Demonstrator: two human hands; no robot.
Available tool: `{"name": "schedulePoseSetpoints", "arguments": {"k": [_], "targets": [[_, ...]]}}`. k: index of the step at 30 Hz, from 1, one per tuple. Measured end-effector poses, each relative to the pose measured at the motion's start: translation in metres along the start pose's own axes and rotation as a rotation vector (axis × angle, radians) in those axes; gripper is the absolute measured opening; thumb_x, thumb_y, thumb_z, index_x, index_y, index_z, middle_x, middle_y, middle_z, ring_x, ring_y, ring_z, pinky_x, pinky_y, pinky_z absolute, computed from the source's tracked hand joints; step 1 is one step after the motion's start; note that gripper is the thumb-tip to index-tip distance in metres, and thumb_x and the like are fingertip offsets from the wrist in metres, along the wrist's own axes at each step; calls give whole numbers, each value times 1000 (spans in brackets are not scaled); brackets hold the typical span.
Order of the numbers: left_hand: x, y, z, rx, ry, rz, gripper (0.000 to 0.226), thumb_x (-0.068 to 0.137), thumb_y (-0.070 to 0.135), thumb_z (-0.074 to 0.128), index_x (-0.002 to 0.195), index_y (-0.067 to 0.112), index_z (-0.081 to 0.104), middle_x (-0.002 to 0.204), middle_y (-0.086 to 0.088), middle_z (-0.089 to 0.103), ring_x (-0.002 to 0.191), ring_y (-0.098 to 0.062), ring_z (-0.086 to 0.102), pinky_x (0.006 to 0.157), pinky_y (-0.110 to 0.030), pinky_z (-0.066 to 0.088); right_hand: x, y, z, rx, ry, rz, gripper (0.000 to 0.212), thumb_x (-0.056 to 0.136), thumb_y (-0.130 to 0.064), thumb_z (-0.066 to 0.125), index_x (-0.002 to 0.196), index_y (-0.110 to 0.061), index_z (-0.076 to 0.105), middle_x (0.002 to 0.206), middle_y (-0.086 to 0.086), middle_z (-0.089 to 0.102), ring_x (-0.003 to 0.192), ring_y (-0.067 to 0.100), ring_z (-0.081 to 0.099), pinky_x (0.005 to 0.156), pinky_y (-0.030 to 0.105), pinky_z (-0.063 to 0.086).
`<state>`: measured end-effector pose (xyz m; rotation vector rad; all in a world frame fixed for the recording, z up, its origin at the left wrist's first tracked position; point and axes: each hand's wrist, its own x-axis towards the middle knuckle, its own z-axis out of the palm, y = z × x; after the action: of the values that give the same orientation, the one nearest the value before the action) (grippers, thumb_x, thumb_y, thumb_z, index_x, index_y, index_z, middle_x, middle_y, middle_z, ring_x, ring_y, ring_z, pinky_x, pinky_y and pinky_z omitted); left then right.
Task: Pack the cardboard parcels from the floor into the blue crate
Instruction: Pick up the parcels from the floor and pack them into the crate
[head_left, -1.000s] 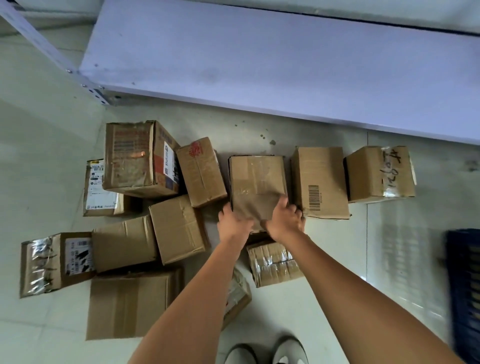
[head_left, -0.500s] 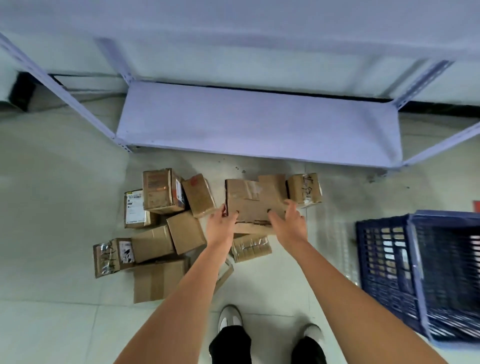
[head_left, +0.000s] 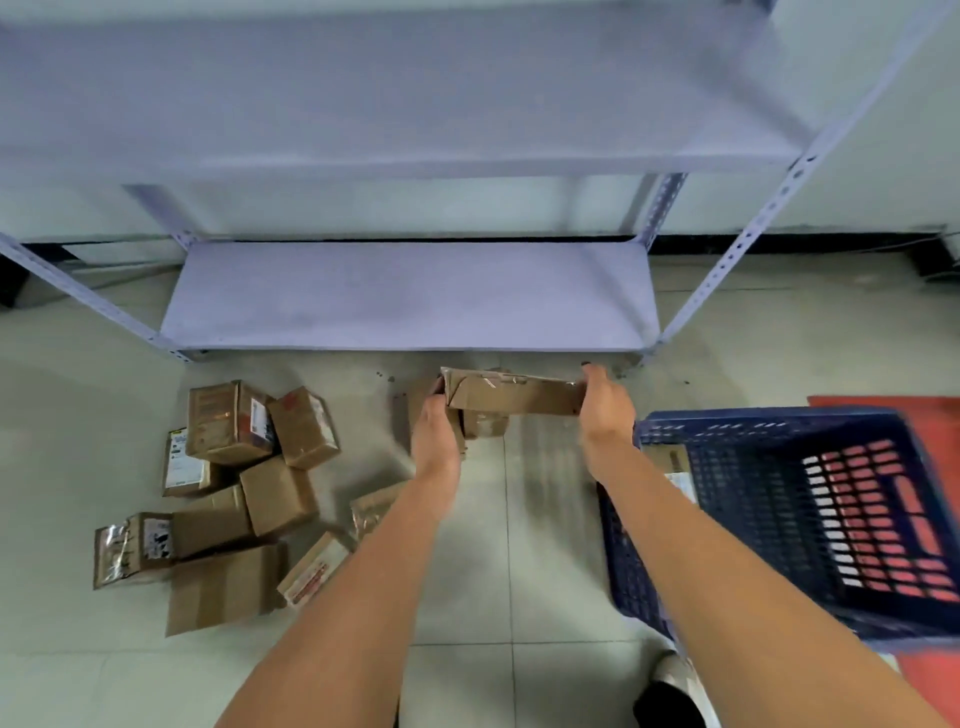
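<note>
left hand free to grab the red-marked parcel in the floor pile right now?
Probably not: the left hand grips one end of the lifted parcel, the right hand the other. The red-marked parcel itself lies uncovered.

tiled floor (head_left: 467, 561), cardboard parcels (head_left: 244, 499), blue crate (head_left: 769, 431)

A pale grey-green tiled floor (head_left: 467, 597) is seen from above, crossed by thin grout lines and marked with a few dark specks. A light grey metal shelving unit (head_left: 410, 296) stands against the far wall, built from perforated angle posts. Its bottom shelf sits just above the floor, and a second shelf (head_left: 389, 93) is blurred across the top of the view. The wall (head_left: 857, 171) behind is pale, edged along the floor by a dark skirting strip (head_left: 779, 244). A red mat (head_left: 883, 402) lies at the right edge. Soft, even light is cast throughout.
</note>
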<state>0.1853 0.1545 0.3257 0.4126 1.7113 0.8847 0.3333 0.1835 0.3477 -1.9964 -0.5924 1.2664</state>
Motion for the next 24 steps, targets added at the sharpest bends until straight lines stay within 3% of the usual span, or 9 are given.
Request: {"name": "schedulePoseSetpoints", "arguments": {"k": [3, 6, 10, 13, 15, 17, 20, 22, 24], "targets": [[-20, -9, 63, -15, 46, 12, 49, 90, 41, 31, 125, 15, 55, 124, 0, 57, 118, -21, 49, 96, -32, 32, 25, 0, -56, 135, 28, 23, 35, 91, -31, 44, 75, -2, 53, 88, 19, 59, 83, 29, 50, 77, 40, 44], [-34, -25, 121, -19, 99, 6, 60, 76, 48, 33, 115, 8, 57, 115, -10, 62, 115, -31, 52, 89, -42, 39, 54, 11, -113, 190, -26, 25, 41, 89, -28, 45, 95, 10, 59, 108, 28, 62, 93, 35, 59, 74, 36, 44], [-59, -36, 188, -43, 135, 76, 26, 95, 23, 35, 110, 10, 52, 90, 6, 49, 89, -12, 46, 69, -13, 36, 91, 22, -177, 159, -154, -10, 33, 92, -29, 42, 92, -7, 67, 94, 5, 64, 84, 16, 52, 75, 33, 41], [-67, -52, 224, 5, 85, 146, 20, 94, 19, 37, 103, 20, 55, 96, 7, 45, 88, 0, 46, 70, -13, 34, 111, 35, -209, 201, -233, -40, 27, 91, -24, 41, 74, -17, 61, 76, -2, 59, 70, 13, 48, 64, 27, 38], [-72, -69, 240, 65, 51, 142, 22, 94, 22, 37, 85, 33, 54, 94, 8, 43, 89, 3, 44, 81, -17, 36, 120, 45, -227, 174, -259, -71, 25, 90, -16, 41, 84, -14, 66, 80, -1, 62, 73, 10, 51, 66, 22, 42], [-75, -90, 252, 125, 8, 125, 19, 88, 33, 40, 78, 37, 55, 105, -2, 51, 102, -13, 52, 95, -32, 42, 135, 62, -240, 111, -280, -68, 31, 81, -22, 46, 102, -13, 67, 94, 2, 62, 86, 11, 52, 80, 24, 42], [-74, -120, 265, 196, -60, 94, 24, 89, 23, 42, 98, 18, 63, 108, -5, 50, 106, -21, 52, 98, -39, 43, 152, 88, -254, -28, -256, -13, 58, 79, -34, 53, 136, -26, 47, 125, 1, 50, 116, 16, 49, 106, 37, 35], [-73, -140, 273, 244, -95, 72, 25, 92, 18, 42, 106, 12, 62, 102, -1, 50, 100, -16, 52, 93, -33, 44, 154, 102, -263, -60, -194, 6, 54, 90, -21, 51, 143, -19, 36, 125, 1, 46, 118, 17, 46, 106, 34, 35], [-70, -159, 280, 241, -119, 18, 34, 89, 25, 45, 115, 10, 60, 110, -3, 56, 105, -20, 57, 96, -39, 48, 160, 124, -273, -86, -155, 37, 45, 93, -15, 49, 138, -13, 41, 126, 5, 51, 114, 16, 48, 103, 32, 36]]}}
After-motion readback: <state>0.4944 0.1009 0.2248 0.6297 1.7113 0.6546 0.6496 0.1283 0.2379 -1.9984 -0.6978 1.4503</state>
